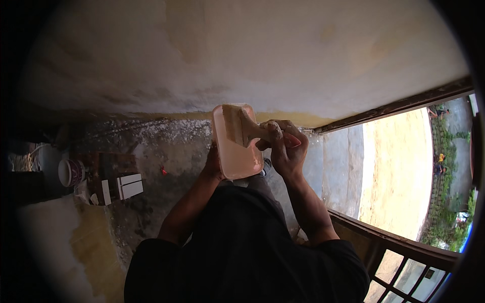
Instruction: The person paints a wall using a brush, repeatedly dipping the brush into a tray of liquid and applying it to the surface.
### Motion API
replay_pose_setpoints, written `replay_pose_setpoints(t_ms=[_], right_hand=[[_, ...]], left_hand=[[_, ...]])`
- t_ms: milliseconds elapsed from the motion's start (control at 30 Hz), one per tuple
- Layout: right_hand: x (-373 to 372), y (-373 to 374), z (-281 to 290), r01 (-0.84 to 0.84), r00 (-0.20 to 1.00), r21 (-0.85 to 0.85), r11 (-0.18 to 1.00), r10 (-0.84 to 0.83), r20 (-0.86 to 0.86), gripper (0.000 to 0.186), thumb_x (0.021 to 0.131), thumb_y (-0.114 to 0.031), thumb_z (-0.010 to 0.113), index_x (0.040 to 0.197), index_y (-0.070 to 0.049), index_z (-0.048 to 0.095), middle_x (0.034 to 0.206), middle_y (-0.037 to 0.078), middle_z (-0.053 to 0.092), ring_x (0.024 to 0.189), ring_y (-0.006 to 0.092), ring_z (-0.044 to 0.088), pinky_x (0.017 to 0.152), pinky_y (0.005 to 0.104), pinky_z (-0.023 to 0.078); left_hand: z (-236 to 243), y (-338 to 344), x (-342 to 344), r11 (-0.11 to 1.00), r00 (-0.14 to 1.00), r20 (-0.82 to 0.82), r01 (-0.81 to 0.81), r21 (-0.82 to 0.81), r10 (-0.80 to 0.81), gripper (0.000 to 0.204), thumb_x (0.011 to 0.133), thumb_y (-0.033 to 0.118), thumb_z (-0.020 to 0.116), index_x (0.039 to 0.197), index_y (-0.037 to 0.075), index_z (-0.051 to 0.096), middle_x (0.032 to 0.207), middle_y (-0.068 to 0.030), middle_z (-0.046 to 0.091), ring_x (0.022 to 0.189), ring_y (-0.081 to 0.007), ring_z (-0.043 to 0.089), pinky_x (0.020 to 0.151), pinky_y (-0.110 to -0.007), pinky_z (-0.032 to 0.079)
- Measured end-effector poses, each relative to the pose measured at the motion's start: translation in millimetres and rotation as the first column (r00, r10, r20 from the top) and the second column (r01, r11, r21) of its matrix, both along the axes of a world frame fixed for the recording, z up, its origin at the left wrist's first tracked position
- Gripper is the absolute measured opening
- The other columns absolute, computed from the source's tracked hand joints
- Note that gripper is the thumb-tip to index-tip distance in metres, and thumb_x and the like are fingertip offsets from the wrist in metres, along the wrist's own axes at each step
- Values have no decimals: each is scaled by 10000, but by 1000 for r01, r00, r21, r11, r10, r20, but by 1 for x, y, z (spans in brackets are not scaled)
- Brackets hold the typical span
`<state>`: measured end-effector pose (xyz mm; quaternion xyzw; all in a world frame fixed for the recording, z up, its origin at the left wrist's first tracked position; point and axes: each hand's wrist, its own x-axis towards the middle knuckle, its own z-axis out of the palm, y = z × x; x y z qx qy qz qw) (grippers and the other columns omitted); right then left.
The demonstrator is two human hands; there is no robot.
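A shallow pale pink plastic container (237, 164) with a light coating inside is gripped at its left side by my left hand (213, 161). My right hand (288, 149) is closed round the handle of a wide flat paintbrush (234, 126), whose head lies over the upper part of the container. Whether the bristles touch the container is unclear. Behind both rises a stained, patchy pale wall (242, 55).
At left on the speckled floor (166, 192) sit a white bucket (70, 173), white panels (130, 186) and a small red object (163, 170). At right a wooden-framed doorway (374, 106) opens onto sunlit paving and greenery, with small figures of people; a gridded window (408, 276) is below.
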<state>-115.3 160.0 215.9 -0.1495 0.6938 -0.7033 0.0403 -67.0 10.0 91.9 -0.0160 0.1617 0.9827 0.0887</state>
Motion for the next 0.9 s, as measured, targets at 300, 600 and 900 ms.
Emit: replay_pose_setpoints(t_ms=[300,600,900], right_hand=[[4,0,-2,13,967,-86,996,9,255,342,1022,-254,563,902,57,641,665,131,678,548,166,662,516,265,515],[-4,9,-14,-26,955,-128,991,62,289,406,1040,-286,517,856,48,658,700,140,682,563,179,671,512,282,529],[-25,78,-48,403,847,-402,822,-169,504,535,1045,-506,388,963,-11,575,741,110,608,515,199,540,460,326,418]], left_hand=[[-10,0,-6,992,998,-7,65,110,-64,819,898,684,517,1440,77,428,1337,-173,553,1210,-334,577,961,-568,521],[-1,6,-1,995,988,151,5,-98,10,741,973,639,397,1431,58,405,1293,-149,568,1152,-285,604,914,-460,559],[-5,17,-16,912,988,-65,-155,-381,141,425,1006,309,537,1364,87,480,1279,-100,575,1138,-240,607,877,-446,572]])
